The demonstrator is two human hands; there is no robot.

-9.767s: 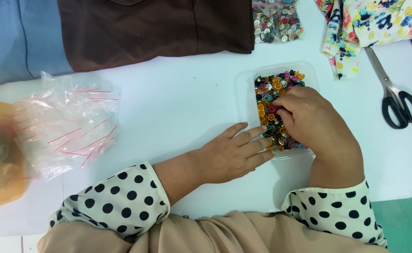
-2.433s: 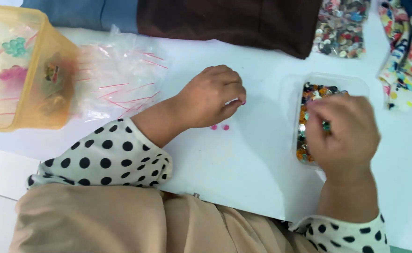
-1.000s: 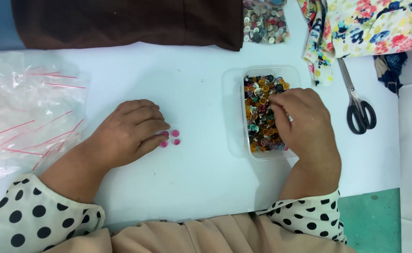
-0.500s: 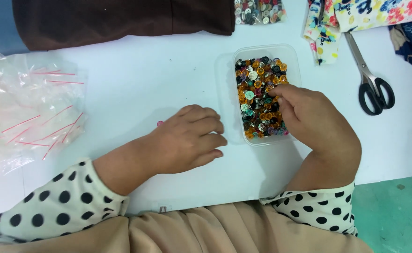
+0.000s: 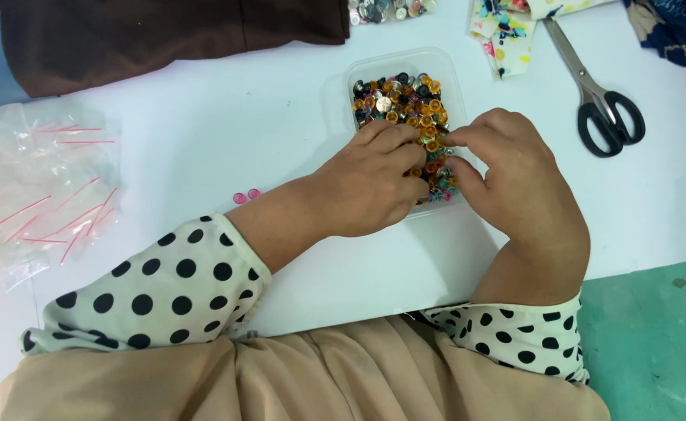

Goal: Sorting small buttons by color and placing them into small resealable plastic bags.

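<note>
Resting on white table (image 5: 203,140), hands (image 5: 374,183) maybe pinching buttons (image 5: 405,101).

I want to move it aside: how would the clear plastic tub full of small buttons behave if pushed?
The clear plastic tub looks thin and light, so it would probably slide easily on the smooth white table. It is open and heaped, so a sharp push might spill the small buttons.

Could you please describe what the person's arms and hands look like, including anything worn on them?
Both hands, left and right, are bare, with no gloves visible. Each forearm ends in a cream sleeve with black polka dots, left sleeve and right sleeve.
</note>
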